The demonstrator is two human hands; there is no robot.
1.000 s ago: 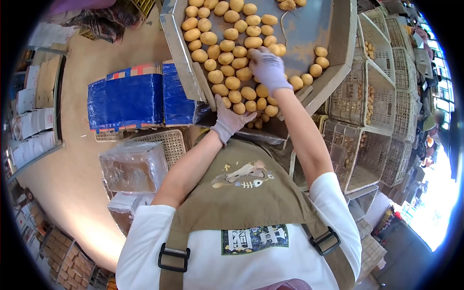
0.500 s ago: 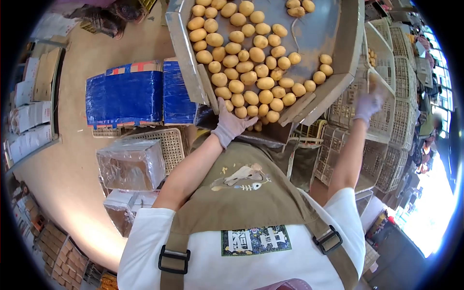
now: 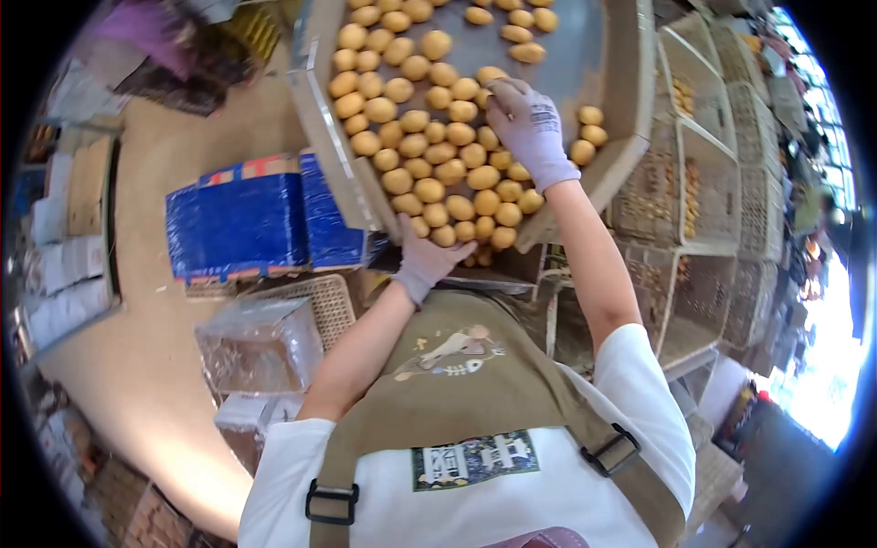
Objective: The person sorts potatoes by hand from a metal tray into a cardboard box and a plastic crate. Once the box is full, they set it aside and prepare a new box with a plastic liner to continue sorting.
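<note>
Many round yellow potatoes (image 3: 449,172) lie in a metal-sided sorting tray (image 3: 585,87) that narrows toward my body. My left hand (image 3: 427,263), in a pale glove, rests at the tray's near mouth, thumb and fingers apart, touching the lowest potatoes. Over the middle of the tray reaches my gloved right hand (image 3: 530,128). Its fingers curl down around a potato (image 3: 491,75) at the fingertips; the glove partly hides the grip. A few potatoes (image 3: 590,132) sit against the right wall, and others lie at the far end.
Stacked plastic crates (image 3: 708,183) stand on the right, several with potatoes inside. Blue-wrapped boxes (image 3: 239,224) and a clear-wrapped carton (image 3: 260,342) are on the left. A purple-clad person (image 3: 151,36) is at the upper left.
My right hand has swung left from beside the crates to the potatoes in the tray. My left hand stays at the tray mouth. The whole view has shifted slightly.
</note>
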